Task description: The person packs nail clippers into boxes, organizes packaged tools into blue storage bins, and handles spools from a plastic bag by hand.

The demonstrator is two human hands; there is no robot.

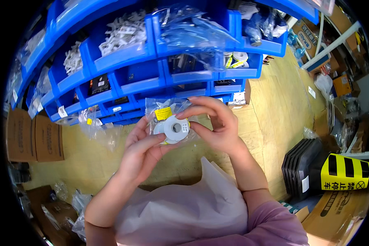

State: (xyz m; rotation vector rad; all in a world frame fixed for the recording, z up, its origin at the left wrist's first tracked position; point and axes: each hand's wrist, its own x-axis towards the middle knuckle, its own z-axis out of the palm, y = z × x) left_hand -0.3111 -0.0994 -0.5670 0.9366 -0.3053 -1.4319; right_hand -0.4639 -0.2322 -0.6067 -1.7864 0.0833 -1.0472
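Near the middle of the head view, a clear plastic bag [152, 106] with a yellow label lies across my left hand [146, 140]. A white spool [169, 132] with a round centre hole and a small printed label rests at the bag, and my left thumb presses on its left side. Another white disc partly shows beneath it. My right hand [216, 123] pinches at the spool's upper right edge with thumb and fingertips. Whether the spool is inside the bag or on top of it, I cannot tell.
Blue plastic bins [141, 86] rise in tiers just beyond my hands, holding white plastic parts [126, 32], bagged items and spools [240, 58]. Cardboard boxes [35, 135] stand at the left. At the right are stacked black objects [301, 167], a yellow-black striped sign [346, 172] and a carton [335, 215].
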